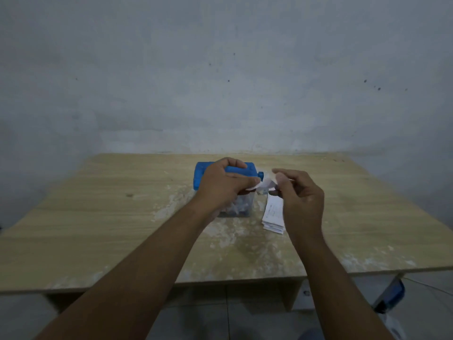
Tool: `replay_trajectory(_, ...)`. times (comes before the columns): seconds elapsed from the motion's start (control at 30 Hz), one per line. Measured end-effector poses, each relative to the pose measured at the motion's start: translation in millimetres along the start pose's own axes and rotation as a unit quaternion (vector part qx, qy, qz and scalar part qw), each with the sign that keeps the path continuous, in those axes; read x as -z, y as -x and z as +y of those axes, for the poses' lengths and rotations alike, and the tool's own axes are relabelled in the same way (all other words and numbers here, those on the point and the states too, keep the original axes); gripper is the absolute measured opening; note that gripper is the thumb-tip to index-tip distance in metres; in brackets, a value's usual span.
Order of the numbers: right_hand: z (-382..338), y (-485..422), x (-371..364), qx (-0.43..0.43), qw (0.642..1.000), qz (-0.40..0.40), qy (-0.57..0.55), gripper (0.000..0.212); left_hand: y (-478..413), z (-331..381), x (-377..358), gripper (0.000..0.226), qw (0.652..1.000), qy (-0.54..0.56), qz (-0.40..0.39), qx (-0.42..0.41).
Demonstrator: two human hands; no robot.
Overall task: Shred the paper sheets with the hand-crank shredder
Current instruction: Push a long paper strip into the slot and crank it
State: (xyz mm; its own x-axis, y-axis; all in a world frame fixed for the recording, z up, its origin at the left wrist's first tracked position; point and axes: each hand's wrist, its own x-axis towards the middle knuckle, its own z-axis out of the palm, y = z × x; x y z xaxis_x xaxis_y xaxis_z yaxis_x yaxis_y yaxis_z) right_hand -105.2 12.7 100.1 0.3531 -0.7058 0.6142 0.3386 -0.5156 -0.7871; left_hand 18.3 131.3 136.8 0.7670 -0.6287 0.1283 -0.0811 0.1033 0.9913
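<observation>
left hand (224, 186) and right hand (302, 196) each pinch one small white paper slip (264, 184) just beside the blue-lidded clear plastic shredder (203, 174).

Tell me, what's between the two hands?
A white paper slip, pinched by the right hand and reaching the fingertips of the left hand. The head view shows it.

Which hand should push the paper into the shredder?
Probably the left hand: it lies over the shredder and pinches the paper. The right hand pinches it too, but off to the side, above the stack.
</observation>
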Motion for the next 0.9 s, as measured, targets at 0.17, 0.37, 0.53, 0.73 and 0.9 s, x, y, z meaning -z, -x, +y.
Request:
replay_trajectory(0.17, -24, -17, -10, -0.157, 0.987, -0.027, 0.029, 0.017, 2, 26, 14, 0.035, 0.995, -0.047, -0.02, -0.086)
replay_trajectory(0.37, -44, -40, -28, -0.264, 0.954, -0.126, -0.068, 0.037, -11, 49, 35, 0.02, 0.964, -0.198, -0.06, -0.166)
replay_trajectory(0.53, -40, -65, -51, -0.196, 0.966, -0.165, -0.037, 0.035, -38, 44, 53, 0.01, 0.96, -0.218, -0.004, -0.174)
replay_trajectory(0.73, -21, -96, -80, -0.097, 0.961, -0.242, 0.09, 0.045, -67, 28, 80, 0.019, 0.956, -0.246, 0.004, -0.158)
replay_trajectory(0.9, -3, -112, -98, -0.105, 0.956, -0.252, 0.103, 0.041, -84, 18, 84, 0.02, 0.949, -0.271, 0.021, -0.161)
